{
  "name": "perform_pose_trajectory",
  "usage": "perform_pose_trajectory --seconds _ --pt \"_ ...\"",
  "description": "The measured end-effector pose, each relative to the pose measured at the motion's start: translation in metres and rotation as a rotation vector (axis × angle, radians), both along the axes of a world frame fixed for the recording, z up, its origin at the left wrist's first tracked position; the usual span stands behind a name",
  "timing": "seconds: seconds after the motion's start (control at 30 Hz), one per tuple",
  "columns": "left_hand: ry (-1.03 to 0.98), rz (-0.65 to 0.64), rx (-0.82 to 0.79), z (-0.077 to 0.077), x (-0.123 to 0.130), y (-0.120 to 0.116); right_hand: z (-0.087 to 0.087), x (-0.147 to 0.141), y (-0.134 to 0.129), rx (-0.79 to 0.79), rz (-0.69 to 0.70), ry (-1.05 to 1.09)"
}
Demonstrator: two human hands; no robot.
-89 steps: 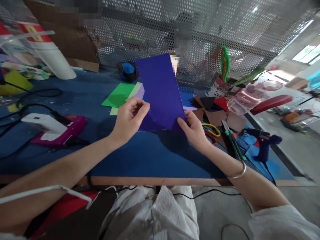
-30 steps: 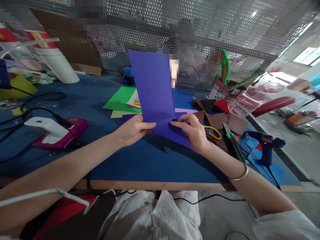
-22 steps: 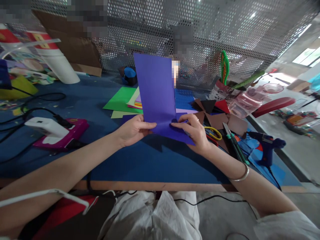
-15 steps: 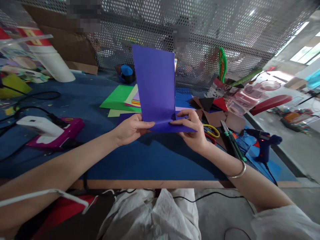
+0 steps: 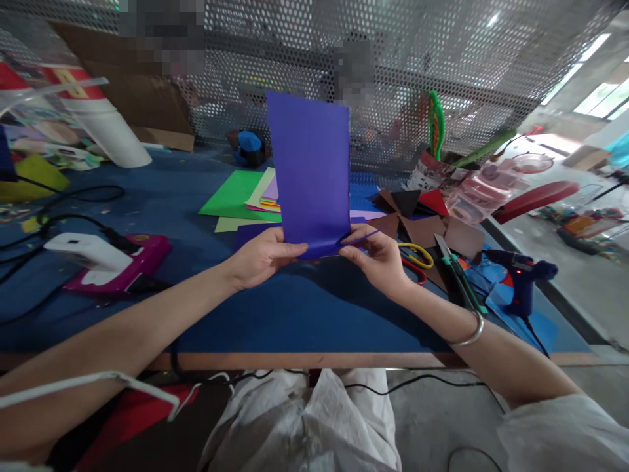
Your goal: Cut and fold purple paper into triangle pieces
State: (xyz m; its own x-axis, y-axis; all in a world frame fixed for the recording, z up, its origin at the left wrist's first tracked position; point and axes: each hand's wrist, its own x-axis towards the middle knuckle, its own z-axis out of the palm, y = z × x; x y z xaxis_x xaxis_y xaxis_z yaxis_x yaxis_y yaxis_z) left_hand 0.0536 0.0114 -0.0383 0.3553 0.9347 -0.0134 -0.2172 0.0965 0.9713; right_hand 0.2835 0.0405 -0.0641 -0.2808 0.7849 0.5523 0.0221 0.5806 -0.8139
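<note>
A folded sheet of purple paper point(image 5: 314, 170) stands upright above the table, held between both hands. My left hand point(image 5: 268, 257) pinches its lower left corner, thumb on the near face. At the lower right, my right hand point(image 5: 376, 255) closes on the short bent-up flap, its thumb in front and fingers behind. The paper's bottom edge curves toward me between the two thumbs. Behind my left hand lies more purple paper point(image 5: 248, 235), beside green sheets point(image 5: 230, 195) and a small stack of coloured papers.
On the right lie yellow-handled scissors point(image 5: 417, 254), a green utility knife point(image 5: 459, 278), brown paper pieces point(image 5: 422, 229) and a blue glue gun point(image 5: 523, 278). A magenta power strip point(image 5: 147, 259) with a white plug and black cables sits left. Perforated metal mesh point(image 5: 295, 39) rises behind.
My right thumb has come round to the front of the paper's lower edge, and the flap that lay flat at the right is now bent up in my fingers.
</note>
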Motion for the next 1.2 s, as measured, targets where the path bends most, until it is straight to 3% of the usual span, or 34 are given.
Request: perform_pose_trajectory --seconds 0.23,0.4,0.63,0.8,0.93,1.2 --pt "-0.094 0.264 0.145 0.004 0.001 0.002 0.001 0.003 0.004 -0.082 -0.151 0.045" --pt "0.090 0.243 0.306 0.003 0.003 -0.002 0.000 0.003 0.005 -0.085 -0.161 0.012" --pt "0.400 0.391 0.577 0.000 0.002 -0.008 0.006 0.009 -0.002 0.339 -0.185 -0.154" --pt "0.488 0.482 0.679 0.002 0.000 -0.011 0.008 0.016 -0.002 0.449 -0.183 -0.258" --pt "0.521 0.539 0.704 0.003 0.001 -0.015 0.007 0.014 -0.003 0.423 -0.187 -0.244" --pt "0.537 0.588 0.769 -0.003 0.004 -0.019 0.009 0.000 -0.012 0.192 -0.148 -0.056"
